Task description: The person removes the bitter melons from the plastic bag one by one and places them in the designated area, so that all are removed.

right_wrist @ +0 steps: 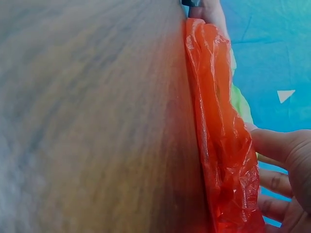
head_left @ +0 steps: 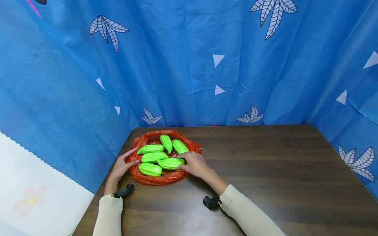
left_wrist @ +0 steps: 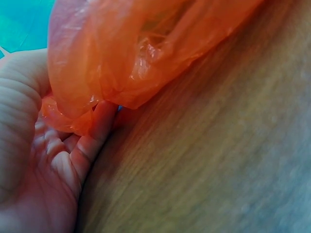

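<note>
Several bright green, ridged gourds (head_left: pixel 152 158) lie in a red plastic bag (head_left: pixel 166 179) whose mouth is spread wide on the table. My right hand (head_left: pixel 195 164) is at the bag's right side, thumb and fingers pinching the right end of the front-right gourd (head_left: pixel 169 163). At the left rim, my left hand (head_left: pixel 120 167) holds the bag between its spread thumb and fingers. The left wrist view shows the thin red plastic (left_wrist: pixel 131 63) over the left fingers. In the right wrist view, the bag's side (right_wrist: pixel 218 136) hides most of the gourds; the right hand (right_wrist: pixel 286 179) reaches over it.
The bag sits at the far left of a dark wooden table (head_left: pixel 260 170). Behind the table hangs a blue curtain (head_left: pixel 192 65) with leaf and triangle prints. A white cloth (head_left: pixel 35 190) with a flower print is at the left.
</note>
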The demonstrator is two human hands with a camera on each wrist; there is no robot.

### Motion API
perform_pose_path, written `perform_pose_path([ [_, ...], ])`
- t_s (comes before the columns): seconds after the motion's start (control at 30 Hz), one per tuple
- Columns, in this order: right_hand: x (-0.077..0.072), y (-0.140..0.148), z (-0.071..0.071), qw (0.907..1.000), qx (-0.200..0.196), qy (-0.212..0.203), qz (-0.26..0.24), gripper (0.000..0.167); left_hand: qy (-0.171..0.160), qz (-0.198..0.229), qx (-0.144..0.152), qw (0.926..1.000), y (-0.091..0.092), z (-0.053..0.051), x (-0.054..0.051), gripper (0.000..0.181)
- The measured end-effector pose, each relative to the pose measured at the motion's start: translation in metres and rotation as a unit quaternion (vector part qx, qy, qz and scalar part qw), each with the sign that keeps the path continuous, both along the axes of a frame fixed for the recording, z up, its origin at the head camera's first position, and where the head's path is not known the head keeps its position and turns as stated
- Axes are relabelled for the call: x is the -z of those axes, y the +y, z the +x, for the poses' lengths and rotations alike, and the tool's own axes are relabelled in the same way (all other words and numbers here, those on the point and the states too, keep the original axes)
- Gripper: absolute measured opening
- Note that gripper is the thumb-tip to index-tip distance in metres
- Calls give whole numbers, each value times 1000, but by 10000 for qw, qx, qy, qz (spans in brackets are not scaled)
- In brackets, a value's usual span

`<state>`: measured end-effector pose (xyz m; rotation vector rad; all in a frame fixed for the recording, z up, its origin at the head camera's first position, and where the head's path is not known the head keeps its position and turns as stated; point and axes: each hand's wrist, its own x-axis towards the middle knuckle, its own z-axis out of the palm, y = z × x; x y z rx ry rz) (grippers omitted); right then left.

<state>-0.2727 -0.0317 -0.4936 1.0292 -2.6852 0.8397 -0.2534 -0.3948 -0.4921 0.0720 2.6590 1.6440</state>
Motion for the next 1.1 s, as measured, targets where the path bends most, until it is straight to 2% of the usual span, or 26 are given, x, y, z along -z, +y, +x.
perform_pose_path([
  [0.13,2,1,0,9999,-51,-102,1,37,7,-64,26,10000,-4,-1,4,66],
  [0.37,6,3,1,9996,-105,-254,-7,40,20,-168,-81,9998,-19,-9,31,67],
  [0.5,8,3,2,9995,-130,-279,-20,40,65,-244,-109,9996,-22,-10,37,68],
  [0.8,7,4,0,9995,-124,-282,-116,40,65,-220,-110,9997,-20,-11,33,67],
  [1.0,5,6,-1,9994,-154,-275,-145,38,73,-71,11,9999,-9,-6,14,66],
  [1.1,4,6,-2,9993,-154,-283,-171,38,101,-97,28,9999,-8,-7,12,66],
])
